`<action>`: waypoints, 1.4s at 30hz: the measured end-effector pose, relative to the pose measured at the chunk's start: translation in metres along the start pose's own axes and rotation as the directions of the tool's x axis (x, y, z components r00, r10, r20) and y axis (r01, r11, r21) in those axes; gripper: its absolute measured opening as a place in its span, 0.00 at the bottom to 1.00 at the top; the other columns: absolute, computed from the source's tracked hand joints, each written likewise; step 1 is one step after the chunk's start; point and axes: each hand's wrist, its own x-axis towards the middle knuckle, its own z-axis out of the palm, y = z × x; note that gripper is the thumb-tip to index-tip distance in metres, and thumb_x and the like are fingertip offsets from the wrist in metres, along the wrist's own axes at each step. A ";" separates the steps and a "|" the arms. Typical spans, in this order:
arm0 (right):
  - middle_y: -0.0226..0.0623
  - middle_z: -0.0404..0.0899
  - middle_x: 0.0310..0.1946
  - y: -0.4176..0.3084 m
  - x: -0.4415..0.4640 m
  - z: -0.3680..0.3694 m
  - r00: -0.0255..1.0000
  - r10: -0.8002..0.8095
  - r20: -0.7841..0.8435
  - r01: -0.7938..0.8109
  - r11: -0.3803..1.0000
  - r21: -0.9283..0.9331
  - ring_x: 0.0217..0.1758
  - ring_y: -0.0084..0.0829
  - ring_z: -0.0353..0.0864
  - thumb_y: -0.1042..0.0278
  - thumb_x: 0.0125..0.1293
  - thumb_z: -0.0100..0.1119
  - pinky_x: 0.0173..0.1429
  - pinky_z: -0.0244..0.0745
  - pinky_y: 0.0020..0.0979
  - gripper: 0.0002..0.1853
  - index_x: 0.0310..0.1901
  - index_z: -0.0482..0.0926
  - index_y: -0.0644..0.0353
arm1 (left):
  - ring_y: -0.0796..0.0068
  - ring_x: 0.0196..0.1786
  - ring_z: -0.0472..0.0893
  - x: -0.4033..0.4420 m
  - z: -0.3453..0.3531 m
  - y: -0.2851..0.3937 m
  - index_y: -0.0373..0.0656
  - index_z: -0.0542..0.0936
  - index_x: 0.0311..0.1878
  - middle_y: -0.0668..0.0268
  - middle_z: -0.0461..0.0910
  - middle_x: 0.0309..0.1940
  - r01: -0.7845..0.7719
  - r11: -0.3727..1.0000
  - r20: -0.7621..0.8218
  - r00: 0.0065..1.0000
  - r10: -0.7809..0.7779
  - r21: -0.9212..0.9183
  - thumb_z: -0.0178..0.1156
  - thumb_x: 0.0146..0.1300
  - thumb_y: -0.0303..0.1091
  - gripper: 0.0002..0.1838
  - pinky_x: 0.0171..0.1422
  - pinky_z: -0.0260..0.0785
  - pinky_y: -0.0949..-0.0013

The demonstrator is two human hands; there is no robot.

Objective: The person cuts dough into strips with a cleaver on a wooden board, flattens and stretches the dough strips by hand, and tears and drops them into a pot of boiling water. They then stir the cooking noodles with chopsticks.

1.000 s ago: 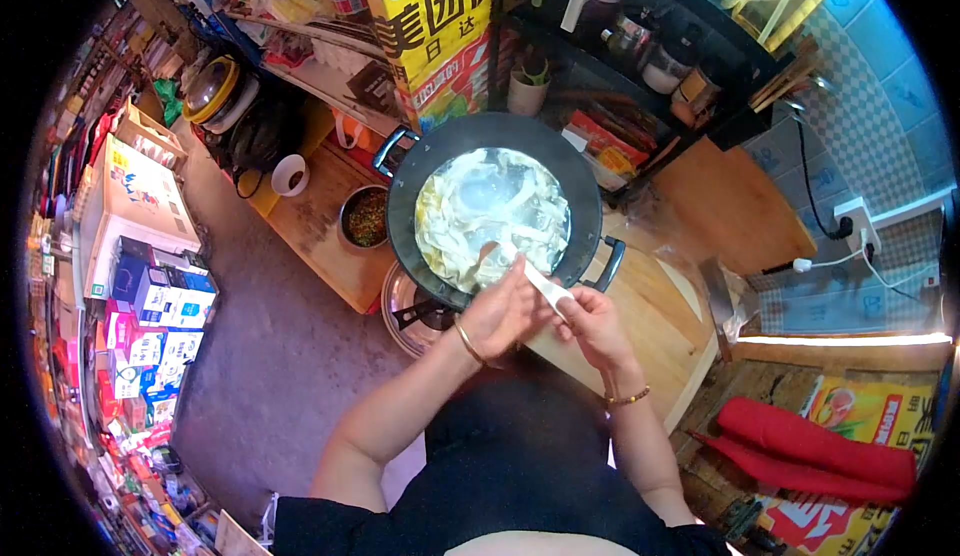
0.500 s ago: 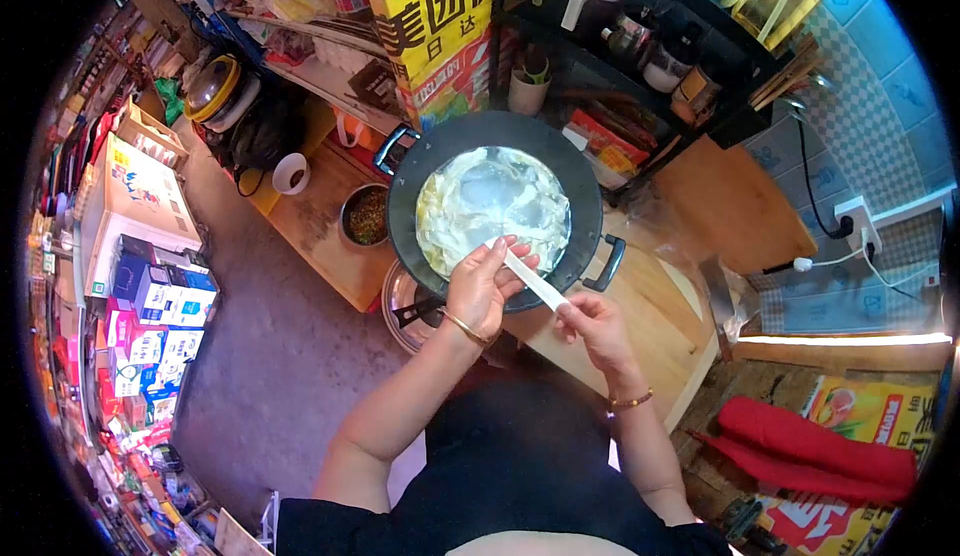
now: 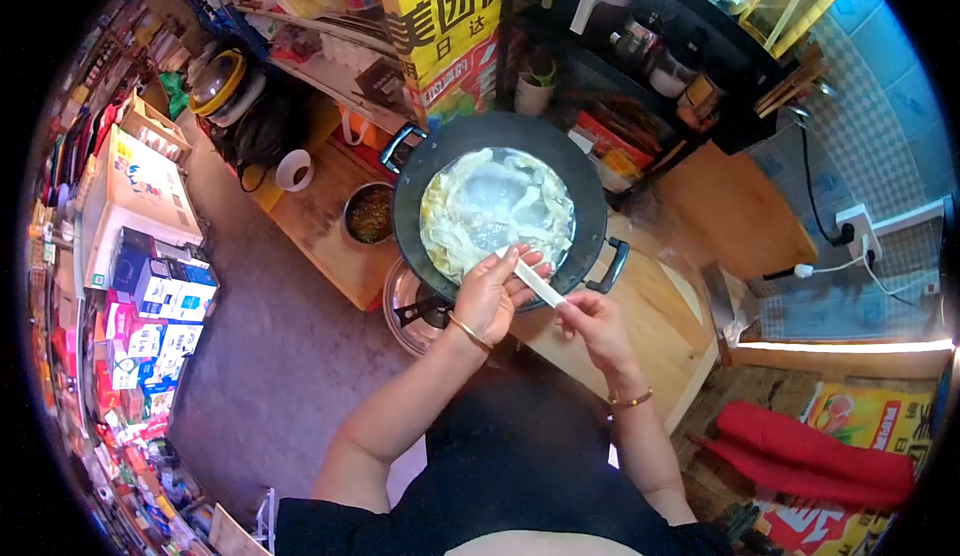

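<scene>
A strip of pale dough [image 3: 540,284] stretches between my two hands over the near rim of the black wok [image 3: 590,206]. My left hand [image 3: 492,291] is turned palm up, thumb and fingers pinched on the strip's upper end. The lower end is gripped between the thumb and fingers of my right hand [image 3: 592,322]. Cloudy liquid fills the wok, with wide pale noodles [image 3: 452,218] lying around its edge.
A bowl of chopped seasoning [image 3: 370,214] and a small white cup [image 3: 294,170] stand left of the wok. Below it lies a glass lid [image 3: 405,306]. A wooden board [image 3: 640,301] is at the right, black shelves [image 3: 620,56] behind.
My hands have moved apart from near each other, and the dough strip is now stretched between them. My left hand has turned palm up. The view has shifted slightly.
</scene>
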 end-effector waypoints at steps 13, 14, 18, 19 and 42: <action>0.33 0.77 0.25 -0.045 0.044 0.003 0.997 -0.064 0.034 0.066 0.995 -0.070 0.23 0.19 0.72 0.72 0.60 0.54 0.29 0.68 0.19 0.07 0.36 0.75 0.67 | 0.62 0.46 0.78 0.032 0.016 0.073 0.37 0.65 0.55 0.54 0.75 0.45 -0.190 0.954 0.169 0.974 0.153 0.232 0.45 0.64 0.28 0.16 0.46 0.74 0.67; 0.32 0.76 0.24 -0.046 0.052 0.001 0.998 -0.059 0.007 0.059 0.992 -0.114 0.23 0.19 0.72 0.72 0.59 0.54 0.28 0.68 0.19 0.06 0.35 0.75 0.67 | 0.63 0.45 0.78 0.039 0.016 0.079 0.36 0.65 0.56 0.54 0.75 0.45 -0.185 0.950 0.168 0.975 0.145 0.253 0.45 0.64 0.28 0.17 0.45 0.74 0.69; 0.32 0.76 0.27 -0.030 0.087 -0.001 0.971 -0.213 -0.106 0.176 0.942 -0.287 0.25 0.20 0.75 0.70 0.60 0.54 0.30 0.70 0.20 0.12 0.43 0.73 0.66 | 0.70 0.37 0.79 0.082 0.000 0.096 0.34 0.67 0.53 0.56 0.76 0.42 -0.118 0.776 0.078 0.993 0.088 0.620 0.50 0.63 0.39 0.21 0.39 0.75 0.73; 0.33 0.77 0.28 -0.028 0.087 -0.007 0.952 -0.266 -0.154 0.207 0.926 -0.316 0.26 0.21 0.77 0.69 0.60 0.53 0.30 0.70 0.21 0.15 0.47 0.71 0.66 | 0.73 0.33 0.79 0.101 -0.020 0.101 0.34 0.73 0.47 0.58 0.78 0.36 -0.060 0.583 0.027 0.997 0.065 0.811 0.51 0.62 0.42 0.19 0.36 0.74 0.74; 0.44 0.72 0.35 0.140 -0.075 -0.534 0.881 -0.373 -0.291 -0.320 -0.016 -0.947 0.38 0.43 0.72 0.79 0.50 0.47 0.39 0.70 0.40 0.26 0.54 0.67 0.56 | 0.55 0.45 0.69 0.309 0.060 -0.361 0.40 0.72 0.48 0.54 0.72 0.44 -0.662 -0.485 0.759 0.651 0.003 0.571 0.49 0.58 0.34 0.16 0.54 0.59 0.58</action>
